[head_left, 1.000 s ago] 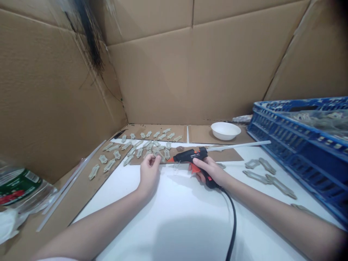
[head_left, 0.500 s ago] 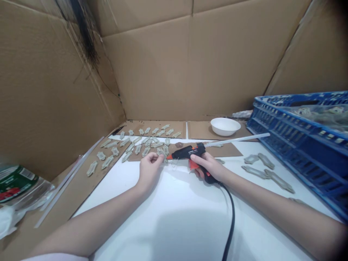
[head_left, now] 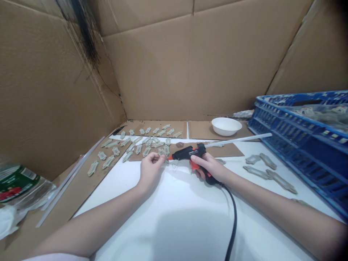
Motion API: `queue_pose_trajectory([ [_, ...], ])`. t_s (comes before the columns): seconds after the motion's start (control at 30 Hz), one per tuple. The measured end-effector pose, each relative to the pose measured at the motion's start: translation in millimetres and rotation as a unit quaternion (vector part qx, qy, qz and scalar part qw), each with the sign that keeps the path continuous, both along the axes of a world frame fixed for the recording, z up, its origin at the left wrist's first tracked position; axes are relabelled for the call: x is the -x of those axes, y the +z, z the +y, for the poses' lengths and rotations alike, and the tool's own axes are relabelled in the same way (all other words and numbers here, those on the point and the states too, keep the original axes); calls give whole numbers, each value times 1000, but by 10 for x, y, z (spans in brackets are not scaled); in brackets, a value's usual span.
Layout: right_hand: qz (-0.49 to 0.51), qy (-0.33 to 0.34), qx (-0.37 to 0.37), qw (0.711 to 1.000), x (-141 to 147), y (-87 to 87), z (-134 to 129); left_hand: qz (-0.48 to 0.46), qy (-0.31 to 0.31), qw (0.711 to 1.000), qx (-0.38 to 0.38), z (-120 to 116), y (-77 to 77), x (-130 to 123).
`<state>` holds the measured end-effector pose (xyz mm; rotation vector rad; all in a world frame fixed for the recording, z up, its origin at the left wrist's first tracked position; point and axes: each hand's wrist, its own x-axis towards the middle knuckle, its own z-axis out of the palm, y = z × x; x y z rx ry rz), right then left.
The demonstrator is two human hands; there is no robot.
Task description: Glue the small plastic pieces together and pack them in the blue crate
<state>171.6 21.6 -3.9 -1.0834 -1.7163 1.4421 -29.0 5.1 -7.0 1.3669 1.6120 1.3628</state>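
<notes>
My right hand is wrapped round a black and orange hot glue gun, a long clear glue stick sticking out of its back. Between thumb and fingers, my left hand pinches a small greenish-grey frame-shaped piece, mostly hidden by the fingertips. The gun's orange nozzle is at this piece; whether they touch I cannot tell. A thin wire stand hangs below the nozzle. Several similar pieces lie on the cardboard strip just beyond my left hand.
A blue plastic crate with bagged pieces stands at right, larger grey pieces beside it. A white bowl sits at the back. On the left are spare glue sticks and a large bottle. The black cord runs toward me.
The whole view has shifted very slightly. Both hands keep the same hold, with the nozzle still at the piece in my left hand.
</notes>
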Motion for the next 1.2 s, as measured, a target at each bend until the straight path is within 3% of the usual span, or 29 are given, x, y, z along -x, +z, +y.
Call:
queue_pose_trajectory([
  [0.5,-52,-6,-1,999,24,46,-14,0,-3,1000,-1,-5,-15,-3],
  [1.2,-50,-15,5,999,60,117,-39,-4,0,1000,8,9,-24,-1],
])
